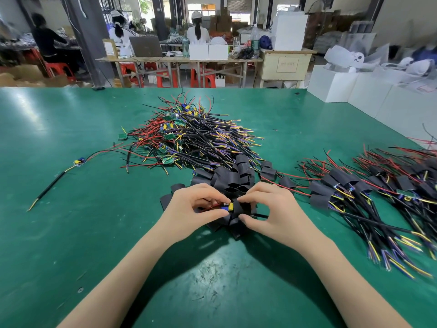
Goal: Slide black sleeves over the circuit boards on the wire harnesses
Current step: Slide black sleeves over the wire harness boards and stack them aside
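My left hand (191, 209) pinches a small circuit board (228, 207) with yellow and blue parts and red wires. My right hand (272, 209) pinches a black sleeve (238, 209) right next to that board, with the harness's black cable (261, 216) running out under the thumb. Both hands work over a heap of loose black sleeves (233, 181) in the middle of the green table (71, 233). Whether the board has entered the sleeve is hidden by my fingers.
A big pile of bare harnesses (189, 136) lies behind the sleeves. Sleeved harnesses (369, 195) are spread at the right. One single harness (59, 178) lies apart at the left. White boxes (369, 91) stand at the far right edge; people work at benches beyond.
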